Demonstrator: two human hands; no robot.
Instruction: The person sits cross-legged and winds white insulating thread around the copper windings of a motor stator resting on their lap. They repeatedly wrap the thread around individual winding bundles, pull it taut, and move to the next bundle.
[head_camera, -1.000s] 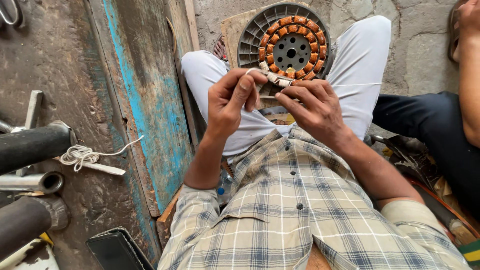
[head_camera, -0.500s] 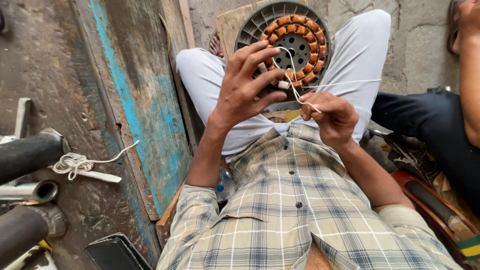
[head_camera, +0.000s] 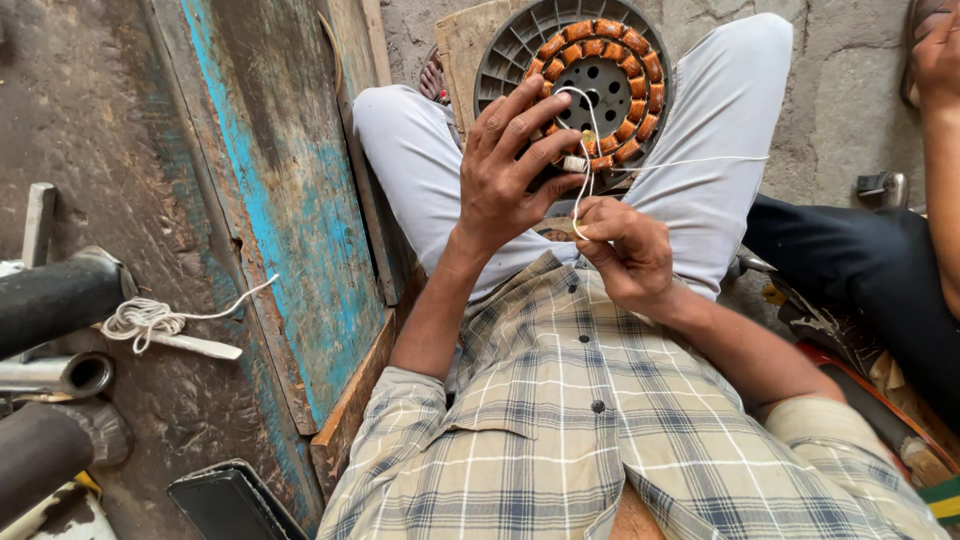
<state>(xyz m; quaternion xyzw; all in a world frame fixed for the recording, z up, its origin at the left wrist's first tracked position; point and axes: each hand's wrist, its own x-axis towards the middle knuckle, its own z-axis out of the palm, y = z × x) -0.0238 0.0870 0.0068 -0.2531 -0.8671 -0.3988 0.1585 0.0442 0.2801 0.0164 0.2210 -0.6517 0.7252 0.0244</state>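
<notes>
A round grey stator (head_camera: 572, 75) with a ring of orange copper coils rests on my lap between my knees. My left hand (head_camera: 510, 165) lies against its near edge, fingers spread, thumb and forefinger pinching a small white sleeve where the white string (head_camera: 585, 130) passes. The string loops up over the coils, and one strand runs off to the right across my thigh. My right hand (head_camera: 625, 250) sits below, close to my chest, pinching the lower end of that string.
A wooden board (head_camera: 465, 45) lies under the stator. A worn blue-painted plank (head_camera: 290, 200) runs along my left. Left of it lie dark pipes (head_camera: 55, 300) and a coil of white cord (head_camera: 150, 320). Another person's dark-trousered leg (head_camera: 870, 270) and hand (head_camera: 935, 60) are at right.
My left hand has opened its fingers and pressed onto the stator. My right hand has drawn the string down toward my chest, pulling a loop over the coils.
</notes>
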